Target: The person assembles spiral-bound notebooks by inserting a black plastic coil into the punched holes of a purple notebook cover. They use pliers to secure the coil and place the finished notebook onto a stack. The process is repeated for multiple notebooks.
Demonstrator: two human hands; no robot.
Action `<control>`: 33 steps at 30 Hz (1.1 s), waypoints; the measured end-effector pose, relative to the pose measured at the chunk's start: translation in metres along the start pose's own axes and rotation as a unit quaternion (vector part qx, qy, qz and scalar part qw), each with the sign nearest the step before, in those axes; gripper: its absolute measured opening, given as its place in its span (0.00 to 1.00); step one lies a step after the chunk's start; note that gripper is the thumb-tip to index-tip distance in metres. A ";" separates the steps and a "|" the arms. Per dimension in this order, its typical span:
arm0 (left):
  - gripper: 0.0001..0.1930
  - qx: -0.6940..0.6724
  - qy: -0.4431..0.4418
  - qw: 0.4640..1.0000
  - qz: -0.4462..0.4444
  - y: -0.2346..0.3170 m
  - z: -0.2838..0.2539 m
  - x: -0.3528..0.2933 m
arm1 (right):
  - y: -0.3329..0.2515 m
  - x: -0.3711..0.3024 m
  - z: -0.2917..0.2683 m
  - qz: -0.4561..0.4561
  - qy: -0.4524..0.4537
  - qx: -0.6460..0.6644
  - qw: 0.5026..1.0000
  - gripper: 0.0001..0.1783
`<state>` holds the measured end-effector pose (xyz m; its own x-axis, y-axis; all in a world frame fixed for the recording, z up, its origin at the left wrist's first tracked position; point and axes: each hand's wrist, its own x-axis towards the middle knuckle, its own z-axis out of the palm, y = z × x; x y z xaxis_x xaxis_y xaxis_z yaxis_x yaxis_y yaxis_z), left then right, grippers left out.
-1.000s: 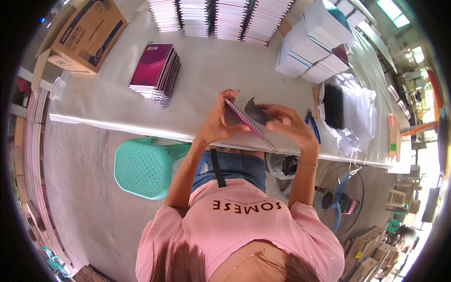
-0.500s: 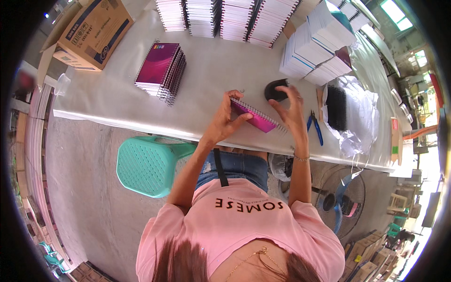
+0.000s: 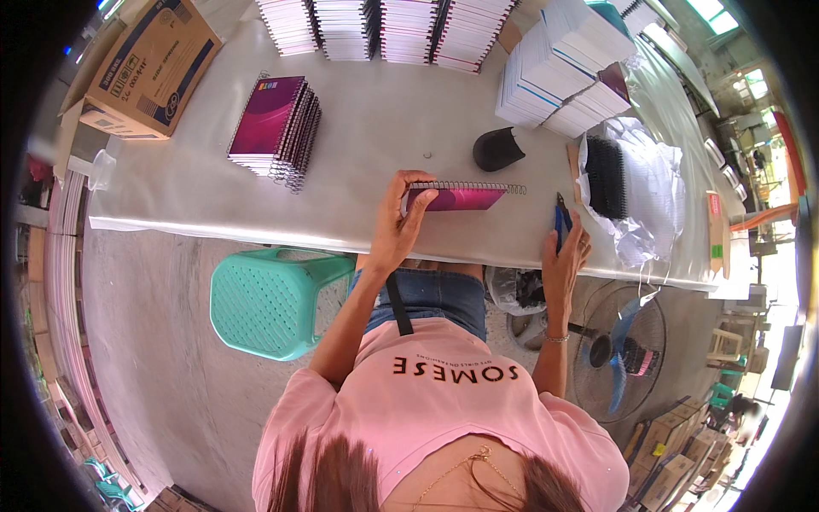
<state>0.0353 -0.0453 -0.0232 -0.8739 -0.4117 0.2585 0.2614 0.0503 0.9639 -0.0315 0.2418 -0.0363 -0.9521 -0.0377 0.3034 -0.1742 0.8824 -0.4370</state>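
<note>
My left hand point(image 3: 399, 224) grips a small magenta spiral notebook point(image 3: 461, 200) by its left end, thumb on the cover. The notebook is tilted, its wire coil point(image 3: 478, 185) along the top and running past the right end of the book. To the right, my right hand point(image 3: 563, 260) has its fingers around the handles of blue-handled pliers point(image 3: 560, 224), whose jaws point away from me. A black curved piece point(image 3: 498, 150) lies on the table beyond the notebook.
A stack of magenta spiral notebooks point(image 3: 271, 119) stands left on the table point(image 3: 375, 111), near a cardboard box point(image 3: 153, 72). Tall book stacks point(image 3: 345, 30) line the back. Black coils point(image 3: 606, 177) lie on white wrapping at right. A green stool point(image 3: 260, 303) and a fan point(image 3: 618, 350) flank me.
My right hand has moved from beside the black curved piece and the notebook down to the pliers. The notebook in my left hand has turned, so its coil lies nearly level.
</note>
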 end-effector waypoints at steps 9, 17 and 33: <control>0.12 0.036 -0.025 0.999 -0.025 0.004 -0.012 -0.001 | -0.090 -0.029 -0.021 -0.070 -0.091 0.349 0.930 0.35; 0.10 0.041 -0.040 0.997 -0.042 0.019 -0.015 0.000 | -0.147 -0.047 -0.009 -0.251 -0.162 0.275 0.914 0.41; 0.12 0.123 -0.003 0.992 -0.021 0.018 -0.010 -0.006 | -0.150 -0.061 0.001 -0.132 -0.288 0.414 0.853 0.35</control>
<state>0.0496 -0.0505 -0.0081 -0.8847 -0.4120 0.2180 0.1180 0.2545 0.9599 0.0525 0.1112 0.0102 -0.7766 -0.6180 0.1222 -0.2929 0.1824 -0.9386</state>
